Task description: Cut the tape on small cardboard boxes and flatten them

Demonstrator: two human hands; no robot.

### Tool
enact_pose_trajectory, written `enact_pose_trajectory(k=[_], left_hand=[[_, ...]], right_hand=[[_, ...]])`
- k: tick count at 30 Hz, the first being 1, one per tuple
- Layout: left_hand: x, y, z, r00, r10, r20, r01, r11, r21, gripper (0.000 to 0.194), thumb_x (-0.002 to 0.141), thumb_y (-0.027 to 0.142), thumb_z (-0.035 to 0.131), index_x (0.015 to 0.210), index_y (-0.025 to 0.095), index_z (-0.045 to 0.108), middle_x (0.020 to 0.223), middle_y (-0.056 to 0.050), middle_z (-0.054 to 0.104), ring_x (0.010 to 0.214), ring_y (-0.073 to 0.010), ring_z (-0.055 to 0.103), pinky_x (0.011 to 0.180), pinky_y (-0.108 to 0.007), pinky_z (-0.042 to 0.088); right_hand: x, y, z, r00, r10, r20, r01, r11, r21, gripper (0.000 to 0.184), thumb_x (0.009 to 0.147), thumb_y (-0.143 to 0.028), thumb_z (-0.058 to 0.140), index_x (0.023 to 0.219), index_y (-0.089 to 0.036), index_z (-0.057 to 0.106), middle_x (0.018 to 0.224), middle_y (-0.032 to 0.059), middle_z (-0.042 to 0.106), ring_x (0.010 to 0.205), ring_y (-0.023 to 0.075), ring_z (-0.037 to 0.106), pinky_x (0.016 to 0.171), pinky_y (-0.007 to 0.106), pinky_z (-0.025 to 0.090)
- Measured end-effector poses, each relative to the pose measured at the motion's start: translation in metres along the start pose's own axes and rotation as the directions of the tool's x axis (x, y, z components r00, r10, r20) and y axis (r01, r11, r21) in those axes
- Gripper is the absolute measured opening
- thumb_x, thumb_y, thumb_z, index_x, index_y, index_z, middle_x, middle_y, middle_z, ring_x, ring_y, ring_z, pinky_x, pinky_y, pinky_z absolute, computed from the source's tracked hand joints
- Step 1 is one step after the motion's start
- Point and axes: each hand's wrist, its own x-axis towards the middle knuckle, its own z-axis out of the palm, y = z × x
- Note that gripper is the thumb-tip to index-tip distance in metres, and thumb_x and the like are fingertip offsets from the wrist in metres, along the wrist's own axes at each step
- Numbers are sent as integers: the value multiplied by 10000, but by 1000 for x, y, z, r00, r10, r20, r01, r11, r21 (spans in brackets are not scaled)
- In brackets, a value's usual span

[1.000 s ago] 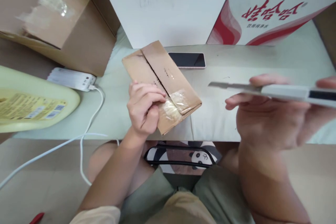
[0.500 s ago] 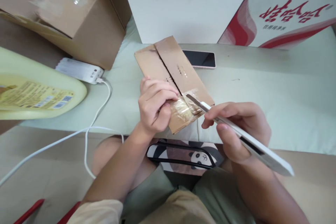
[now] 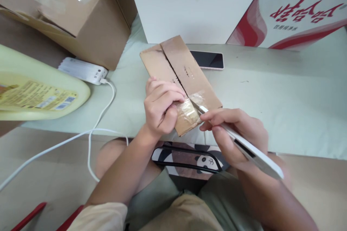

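A small brown cardboard box (image 3: 187, 65) is tilted over the near edge of the pale green surface, with a dark seam running along its upper face. Clear tape (image 3: 188, 111) covers the near end of that seam. My left hand (image 3: 164, 106) grips the box from its left side, fingers curled over the top face. In my right hand (image 3: 235, 133) is a white utility knife (image 3: 255, 155), its blade extended. The blade tip rests at the seam where the tape lies, close to my left fingertips.
Behind the box lies a phone (image 3: 210, 60), with a white box (image 3: 189, 7) and a red-and-white carton (image 3: 295, 18) beyond. At left stand an open cardboard box (image 3: 100, 32), a white power bank (image 3: 82, 70) with a cable (image 3: 105, 106), and a yellow bottle (image 3: 40, 86).
My right hand has moved left and brought the knife blade down to the taped seam. My left hand keeps its hold on the box, which has barely moved.
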Motion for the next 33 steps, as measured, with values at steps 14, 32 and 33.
enact_pose_trajectory(k=[14, 32, 33], left_hand=[[1, 1, 2, 998, 43, -37, -43, 999, -10, 198, 914, 206, 468, 845, 277, 639, 889, -4, 787, 909, -253, 690, 1045, -538, 424], [-1, -2, 1, 1000, -11, -8, 11, 1000, -3, 302, 960, 340, 438, 806, 311, 697, 862, -20, 790, 894, -286, 691, 1040, -584, 430], [-1, -2, 1, 1000, -19, -6, 19, 1000, -2, 310, 961, 351, 435, 801, 311, 698, 855, -20, 788, 891, -287, 692, 1041, -586, 430]], right_hand=[[1, -16, 0, 997, 61, -38, -62, 997, -36, 173, 883, -63, 589, 888, -236, 603, 943, 6, 833, 609, 129, 760, 593, 240, 655], [-8, -28, -13, 992, 117, -56, -120, 991, -59, 170, 869, -88, 607, 853, -249, 657, 870, -2, 824, 547, 130, 729, 511, 218, 616], [-11, -31, -17, 988, 138, -64, -141, 988, -59, 174, 872, -89, 610, 860, -253, 670, 867, 1, 818, 551, 135, 723, 507, 228, 611]])
